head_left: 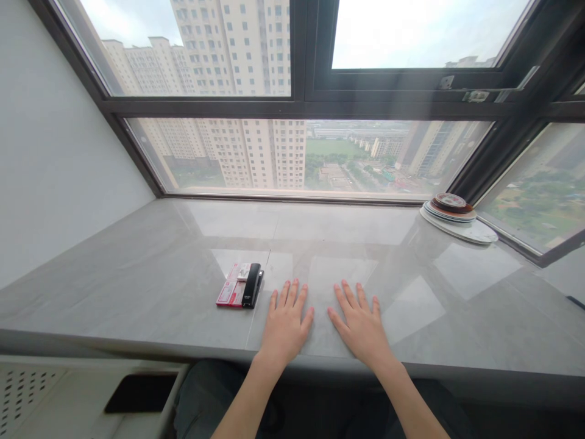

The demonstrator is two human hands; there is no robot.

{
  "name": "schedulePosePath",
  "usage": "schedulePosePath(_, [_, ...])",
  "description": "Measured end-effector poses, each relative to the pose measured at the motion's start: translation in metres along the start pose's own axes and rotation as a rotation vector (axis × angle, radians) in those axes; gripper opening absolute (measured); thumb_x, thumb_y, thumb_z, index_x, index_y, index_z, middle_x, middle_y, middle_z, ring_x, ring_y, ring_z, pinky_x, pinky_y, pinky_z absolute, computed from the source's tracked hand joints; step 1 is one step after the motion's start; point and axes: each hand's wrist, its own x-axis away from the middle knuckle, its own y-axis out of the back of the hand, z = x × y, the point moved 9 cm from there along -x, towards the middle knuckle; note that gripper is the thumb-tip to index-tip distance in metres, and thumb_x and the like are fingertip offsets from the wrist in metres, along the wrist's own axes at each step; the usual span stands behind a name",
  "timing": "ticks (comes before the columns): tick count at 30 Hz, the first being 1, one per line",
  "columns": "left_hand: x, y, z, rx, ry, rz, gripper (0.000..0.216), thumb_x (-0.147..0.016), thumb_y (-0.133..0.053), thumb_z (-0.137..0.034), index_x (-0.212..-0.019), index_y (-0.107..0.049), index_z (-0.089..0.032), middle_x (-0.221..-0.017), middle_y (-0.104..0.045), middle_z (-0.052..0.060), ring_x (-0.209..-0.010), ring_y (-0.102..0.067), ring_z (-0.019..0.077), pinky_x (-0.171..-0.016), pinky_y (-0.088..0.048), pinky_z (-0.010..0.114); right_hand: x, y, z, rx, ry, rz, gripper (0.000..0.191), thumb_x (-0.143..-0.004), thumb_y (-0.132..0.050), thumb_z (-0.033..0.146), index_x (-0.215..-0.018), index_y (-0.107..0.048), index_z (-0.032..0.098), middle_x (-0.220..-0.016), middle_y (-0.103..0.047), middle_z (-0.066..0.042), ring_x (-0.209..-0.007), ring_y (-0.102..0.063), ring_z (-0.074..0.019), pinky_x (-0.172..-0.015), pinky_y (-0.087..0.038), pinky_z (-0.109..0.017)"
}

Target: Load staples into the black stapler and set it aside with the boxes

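My left hand (pixel 286 326) lies flat, palm down, on the grey windowsill (pixel 137 274), its fingers spread. My right hand (pixel 360 326) rests the same way a little to the right, with bare sill between the two thumbs. Neither hand holds anything. Just left of my left hand lies a black stapler (pixel 251 285), apart from the fingers. It sits along the right side of a flat red and white packet (pixel 230 292). A small white box (pixel 244 272) is on the packet, against the stapler.
A stack of round plates or mats (pixel 452 213) stands in the far right corner by the window frame (pixel 292 108). Below the sill on the left, a dark phone-like slab (pixel 141 393) lies on a white perforated surface (pixel 68 396). A white wall (pixel 59 152) bounds the left.
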Motion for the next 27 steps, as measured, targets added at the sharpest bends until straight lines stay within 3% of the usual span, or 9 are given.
schedulePosePath(27, [0.0008, -0.0060, 0.0028, -0.003, -0.016, 0.029, 0.056, -0.105, -0.038, -0.042, -0.160, -0.029, -0.033, -0.169, -0.022, 0.002, -0.157, -0.015, 0.0308, -0.125, -0.018, 0.060, 0.0011, -0.0020, -0.0018, -0.007, 0.008, -0.006, 0.066, -0.103, -0.028, 0.059, -0.164, -0.023, 0.034, -0.172, -0.015, 0.003, -0.158, -0.005, -0.0346, -0.122, -0.007, -0.063])
